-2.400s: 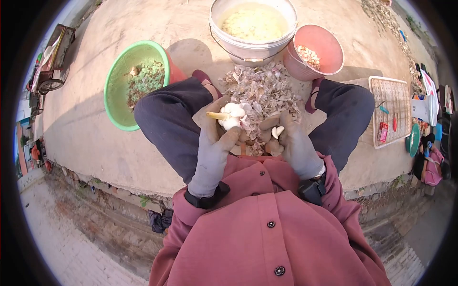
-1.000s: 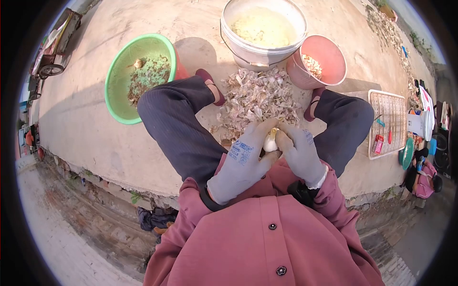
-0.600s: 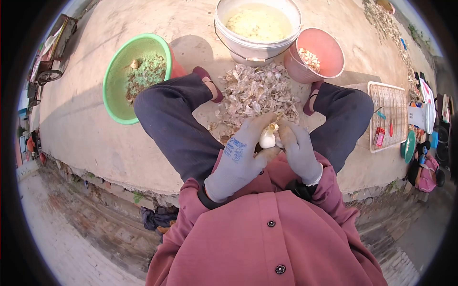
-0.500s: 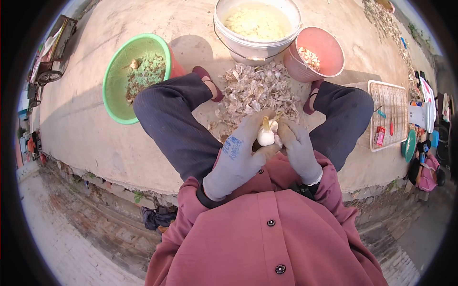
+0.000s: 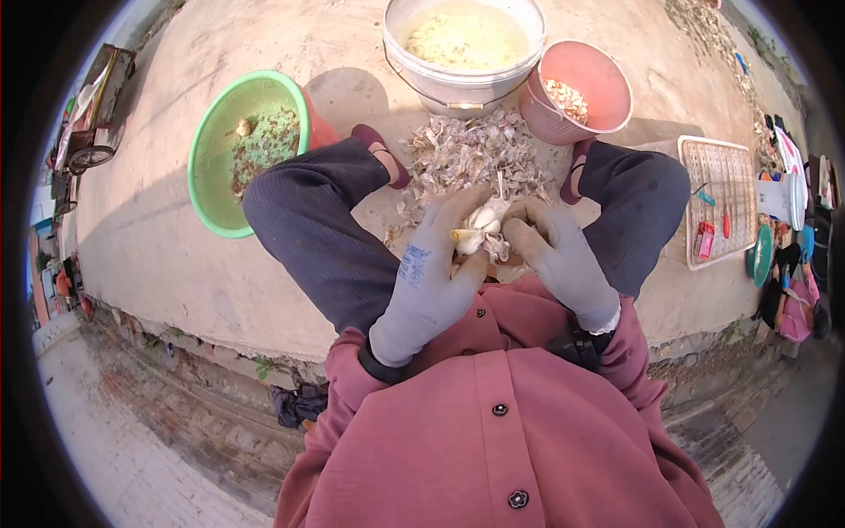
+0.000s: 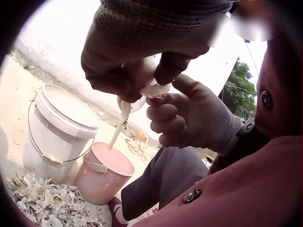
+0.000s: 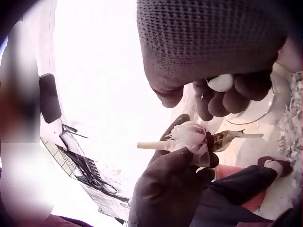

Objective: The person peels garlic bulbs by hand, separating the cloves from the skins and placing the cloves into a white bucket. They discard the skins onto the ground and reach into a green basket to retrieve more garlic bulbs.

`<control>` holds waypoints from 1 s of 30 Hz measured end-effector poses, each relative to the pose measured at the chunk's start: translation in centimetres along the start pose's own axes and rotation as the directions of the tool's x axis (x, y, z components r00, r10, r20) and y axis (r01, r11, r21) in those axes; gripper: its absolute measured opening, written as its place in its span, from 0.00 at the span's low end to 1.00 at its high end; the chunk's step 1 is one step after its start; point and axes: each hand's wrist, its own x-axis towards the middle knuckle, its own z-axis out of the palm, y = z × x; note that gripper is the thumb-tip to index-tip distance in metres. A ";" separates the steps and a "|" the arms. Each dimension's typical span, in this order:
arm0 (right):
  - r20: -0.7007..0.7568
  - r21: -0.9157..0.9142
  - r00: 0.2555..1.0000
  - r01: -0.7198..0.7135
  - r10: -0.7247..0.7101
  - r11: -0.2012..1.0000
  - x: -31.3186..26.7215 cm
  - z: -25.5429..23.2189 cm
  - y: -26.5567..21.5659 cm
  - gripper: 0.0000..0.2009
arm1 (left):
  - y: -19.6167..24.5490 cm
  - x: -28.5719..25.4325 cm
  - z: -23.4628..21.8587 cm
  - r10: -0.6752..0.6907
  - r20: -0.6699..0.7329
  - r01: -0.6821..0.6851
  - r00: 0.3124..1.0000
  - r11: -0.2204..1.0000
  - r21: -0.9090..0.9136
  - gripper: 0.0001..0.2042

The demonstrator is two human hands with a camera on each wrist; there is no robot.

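My gloved left hand (image 5: pixel 422 286) holds garlic bulbs (image 5: pixel 480 231) between thumb and fingers over the lap. In the right wrist view, one bulb (image 7: pixel 189 136) shows a pale stem pointing left, and a second stem (image 7: pixel 248 135) with brown roots beside it points right. My gloved right hand (image 5: pixel 559 255) is just right of the bulbs, its fingers curled. A white garlic clove (image 7: pixel 221 82) is tucked in those curled fingers. From the left wrist view, the right fingertips are right at the garlic, and the left fingers partly hide it.
Papery garlic skins (image 5: pixel 475 158) lie heaped between the feet. Beyond stand a white bucket (image 5: pixel 462 88) with pale cloves in liquid and a pink bucket (image 5: pixel 576 92) holding cloves. A green basket (image 5: pixel 202 167) is at left, a crate (image 5: pixel 717 202) at right.
The hands came together around the garlic, then drew slightly apart. The bulb in the left hand has turned, with its stem now pointing left and loose skin hanging below.
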 end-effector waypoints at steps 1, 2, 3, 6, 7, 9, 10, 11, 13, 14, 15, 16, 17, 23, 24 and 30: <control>-0.007 0.003 1.000 -0.001 0.001 1.000 0.2 0.3 -0.1 0.13 | 0.0 0.0 0.3 -0.039 0.003 0.039 0.999 0.998 -0.057 0.32; 0.044 -0.054 0.997 -0.062 0.064 0.997 0.3 0.7 -0.2 0.13 | 0.0 0.1 0.4 -0.037 0.009 0.037 0.999 0.998 -0.057 0.32; 0.094 -0.114 0.987 -0.119 0.130 0.986 0.4 0.9 -0.2 0.13 | 0.0 0.1 0.3 0.055 0.015 -0.056 0.998 0.997 0.052 0.31; 0.117 -0.047 0.989 -0.089 0.094 0.995 0.1 1.2 2.0 0.12 | -0.1 -0.2 0.2 0.135 0.059 -0.144 0.989 0.970 0.193 0.29; 0.120 -0.046 0.988 -0.089 0.094 0.995 0.3 1.3 2.6 0.12 | -0.2 -0.2 0.2 0.131 0.097 -0.150 0.987 0.963 0.223 0.28; 0.120 0.042 0.992 -0.036 0.031 0.998 0.2 1.5 3.4 0.12 | -0.2 -0.3 0.3 0.134 0.109 -0.157 0.985 0.960 0.232 0.28; 0.123 0.042 0.992 -0.037 0.032 0.998 0.1 1.5 3.5 0.12 | -0.2 -0.3 0.3 0.141 0.115 -0.166 0.983 0.956 0.244 0.28; 0.131 0.018 0.989 -0.073 0.069 0.997 0.1 1.5 3.6 0.12 | -0.3 -0.2 0.3 0.141 0.111 -0.165 0.984 0.955 0.246 0.28; 0.140 -0.004 0.984 -0.108 0.108 0.994 0.0 1.9 3.8 0.12 | -0.5 -0.3 0.2 0.112 0.146 -0.147 0.983 0.954 0.260 0.28; 0.110 0.020 0.993 -0.049 0.046 0.999 -0.1 2.3 4.0 0.12 | -0.6 -0.3 0.1 0.112 0.145 -0.148 0.983 0.954 0.260 0.28; 0.078 0.043 0.997 0.010 -0.014 0.999 -0.1 2.5 4.3 0.12 | -0.6 -0.3 0.0 0.127 0.133 -0.159 0.983 0.949 0.272 0.28; 0.079 0.046 0.997 0.007 -0.010 0.999 -0.2 2.8 4.8 0.12 | -0.7 -0.5 0.0 0.138 0.123 -0.168 0.983 0.944 0.283 0.28; 0.062 0.039 0.998 0.001 -0.004 0.999 -0.2 3.1 5.2 0.12 | -0.7 -0.6 0.0 0.134 0.125 -0.164 0.983 0.945 0.283 0.28; 0.136 0.207 0.989 -0.090 0.062 0.974 0.0 2.9 3.1 0.12 | -0.1 -0.2 -0.9 0.075 0.061 -0.084 0.995 0.984 0.159 0.27; 0.149 0.214 0.988 -0.074 0.043 0.974 0.0 2.8 2.9 0.12 | 0.0 -0.2 -0.9 0.045 0.055 -0.051 0.998 0.992 0.117 0.26; 0.193 0.270 0.972 -0.184 0.134 0.945 -0.2 2.6 4.3 0.13 | 0.2 0.0 -1.0 -0.055 0.092 0.056 0.994 0.998 -0.007 0.26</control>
